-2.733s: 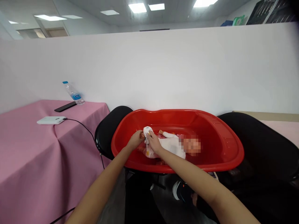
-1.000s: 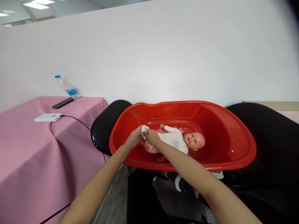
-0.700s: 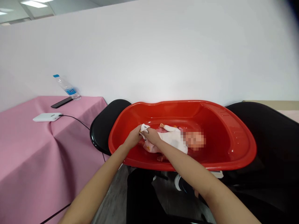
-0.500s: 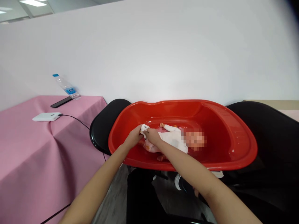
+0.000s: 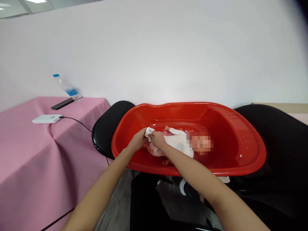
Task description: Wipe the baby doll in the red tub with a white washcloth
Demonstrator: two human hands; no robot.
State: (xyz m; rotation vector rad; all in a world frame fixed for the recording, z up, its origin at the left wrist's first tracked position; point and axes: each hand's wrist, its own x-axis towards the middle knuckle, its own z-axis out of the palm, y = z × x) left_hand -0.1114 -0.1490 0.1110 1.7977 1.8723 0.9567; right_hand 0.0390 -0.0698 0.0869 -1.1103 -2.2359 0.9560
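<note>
A baby doll (image 5: 181, 146) in a white long-sleeved top lies on its back in a red baby bathtub (image 5: 251, 142), its head to the right. My left hand (image 5: 138, 140) is closed on a white printed garment (image 5: 149, 131) at the doll's raised leg end. From the other side, my right hand (image 5: 157, 140) pinches the same cloth, its forearm crossing the tub's front rim. Whether the cloth is a trouser leg or a sock I cannot tell. Pinkish cloth with an orange print covers the doll's hip. Most of the leg is hidden by my hands.
The tub rests between a black chair (image 5: 109, 128) on the left and a black surface (image 5: 281, 144) on the right. A pink-covered table (image 5: 24, 154) holds a leaning water bottle (image 5: 68, 88), a dark flat strip (image 5: 62, 104) and a white power bank (image 5: 47, 119) with a cable. A white wall stands behind.
Both hands keep their hold on the white printed cloth with hardly any movement. The camera view has shifted very slightly.
</note>
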